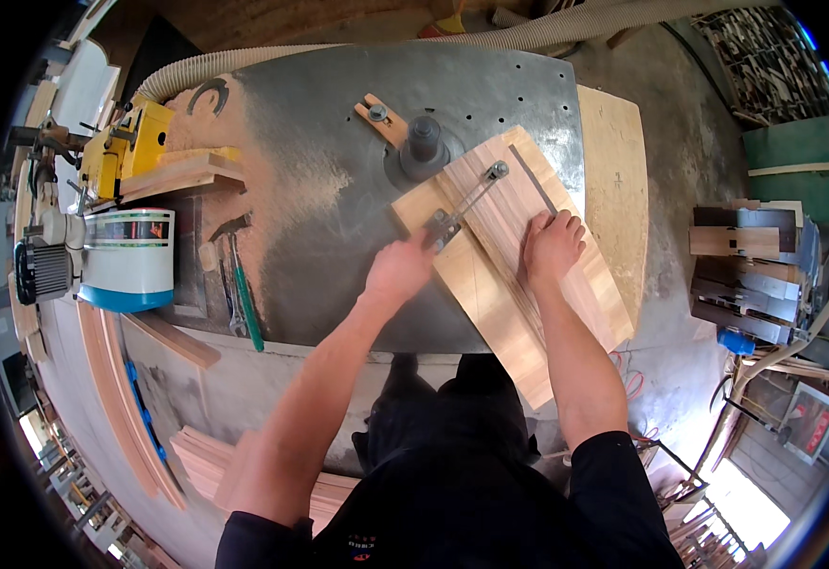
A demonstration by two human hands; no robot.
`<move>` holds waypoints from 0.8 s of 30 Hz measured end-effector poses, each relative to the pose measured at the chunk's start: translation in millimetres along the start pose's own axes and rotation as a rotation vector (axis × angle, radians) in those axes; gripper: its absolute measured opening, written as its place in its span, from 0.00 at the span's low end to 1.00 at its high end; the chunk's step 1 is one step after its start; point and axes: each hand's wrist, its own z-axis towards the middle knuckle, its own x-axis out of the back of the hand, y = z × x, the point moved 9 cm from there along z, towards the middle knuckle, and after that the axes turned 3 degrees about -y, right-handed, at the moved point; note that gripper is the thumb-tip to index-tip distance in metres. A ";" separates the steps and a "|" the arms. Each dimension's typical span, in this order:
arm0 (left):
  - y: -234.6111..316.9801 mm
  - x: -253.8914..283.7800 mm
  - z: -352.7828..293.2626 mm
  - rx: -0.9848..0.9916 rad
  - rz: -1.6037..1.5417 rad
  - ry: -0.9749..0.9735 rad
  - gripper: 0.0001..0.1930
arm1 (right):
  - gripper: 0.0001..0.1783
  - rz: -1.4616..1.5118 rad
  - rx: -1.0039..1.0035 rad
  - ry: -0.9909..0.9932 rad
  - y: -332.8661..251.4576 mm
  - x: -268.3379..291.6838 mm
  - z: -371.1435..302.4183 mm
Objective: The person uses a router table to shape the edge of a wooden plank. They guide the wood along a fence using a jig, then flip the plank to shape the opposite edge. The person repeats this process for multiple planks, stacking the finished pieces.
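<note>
Under both hands' fingers point(566, 226) lies the wooden board point(514, 275) (clamp point(466, 202) gripped).

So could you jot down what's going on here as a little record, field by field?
Setting: woodworking shop, metal machine table dusted with sawdust
Work piece: wooden panel lying on the table beside the spindle
Left hand: grips the end of a metal clamp bar across the panel
Right hand: pressed flat on the panel
Nearby: hammer, yellow tool, dust hose

left hand point(397, 270) hides the metal clamp's point(466, 204) near end.
</note>
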 end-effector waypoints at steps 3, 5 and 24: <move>5.2 -6.1 0.2 0.020 -0.014 0.023 0.16 | 0.15 -0.014 0.034 0.023 4.2 0.2 5.3; 11.5 -17.0 -7.2 0.060 -0.006 0.028 0.16 | 0.15 -0.016 0.079 0.054 8.9 1.6 11.3; 71.9 -114.7 -165.7 0.411 -0.472 0.053 0.25 | 0.44 0.059 0.350 -0.384 136.0 28.4 -7.4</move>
